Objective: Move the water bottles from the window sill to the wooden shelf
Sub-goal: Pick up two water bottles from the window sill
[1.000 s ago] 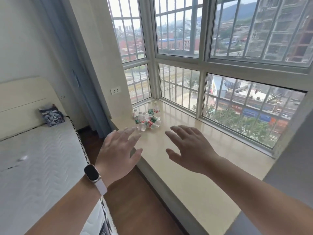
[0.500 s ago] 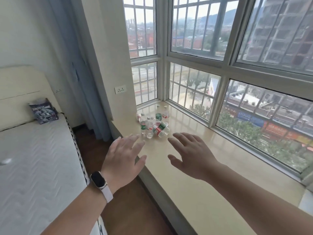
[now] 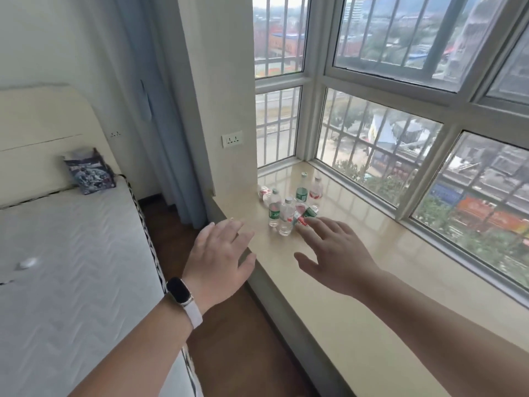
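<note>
Several small clear water bottles with green or red labels stand clustered near the far left corner of the beige window sill. One bottle lies on its side at the front of the cluster, another lies at the back left. My right hand reaches over the sill with fingers spread, its fingertips just short of the lying bottle. My left hand, a watch on its wrist, hovers open beside the sill's edge. Neither hand holds anything. No wooden shelf is in view.
A bed with a white mattress fills the left side, a dark cushion at its headboard. A narrow strip of wood floor runs between bed and sill. Barred windows enclose the sill; blue curtain hangs at the corner.
Both hands and the view have moved closer to the bottle cluster; my right fingertips now nearly reach the lying bottle. The bottles have not moved.
</note>
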`<state>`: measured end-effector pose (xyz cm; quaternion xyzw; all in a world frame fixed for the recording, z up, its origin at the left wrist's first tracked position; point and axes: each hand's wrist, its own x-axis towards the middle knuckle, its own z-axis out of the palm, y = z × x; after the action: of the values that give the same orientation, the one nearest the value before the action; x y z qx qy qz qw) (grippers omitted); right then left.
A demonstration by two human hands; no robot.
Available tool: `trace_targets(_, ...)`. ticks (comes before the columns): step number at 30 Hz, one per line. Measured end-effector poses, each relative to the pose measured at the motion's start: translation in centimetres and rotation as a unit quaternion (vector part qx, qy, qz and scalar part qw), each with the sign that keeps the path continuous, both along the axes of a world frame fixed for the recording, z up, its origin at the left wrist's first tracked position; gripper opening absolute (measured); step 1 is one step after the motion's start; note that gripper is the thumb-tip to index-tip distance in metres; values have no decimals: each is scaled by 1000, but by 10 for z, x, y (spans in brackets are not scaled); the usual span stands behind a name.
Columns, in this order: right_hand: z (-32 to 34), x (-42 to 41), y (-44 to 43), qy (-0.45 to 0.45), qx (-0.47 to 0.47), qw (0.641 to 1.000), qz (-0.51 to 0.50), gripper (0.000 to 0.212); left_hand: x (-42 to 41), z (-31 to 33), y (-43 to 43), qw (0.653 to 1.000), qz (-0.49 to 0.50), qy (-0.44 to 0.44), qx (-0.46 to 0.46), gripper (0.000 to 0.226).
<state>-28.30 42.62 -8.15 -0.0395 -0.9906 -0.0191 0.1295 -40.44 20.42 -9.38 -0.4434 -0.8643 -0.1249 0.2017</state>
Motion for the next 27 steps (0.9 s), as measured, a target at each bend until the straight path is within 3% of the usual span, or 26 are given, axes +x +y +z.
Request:
trace_targets(10,-37,-100,38,4,-20,1000,14,55,-93,-29,38,1000,-5,-10,-24,42)
trace_targets(18,-72,-209,109,-3,-58,998,-10,51,-204,-37,113,997,-18,-35,-70,40)
trace_targets(27,-108,-275,182,-14,-95,994,-49,55,-277,-53,200,991,-63,-83,-84,46)
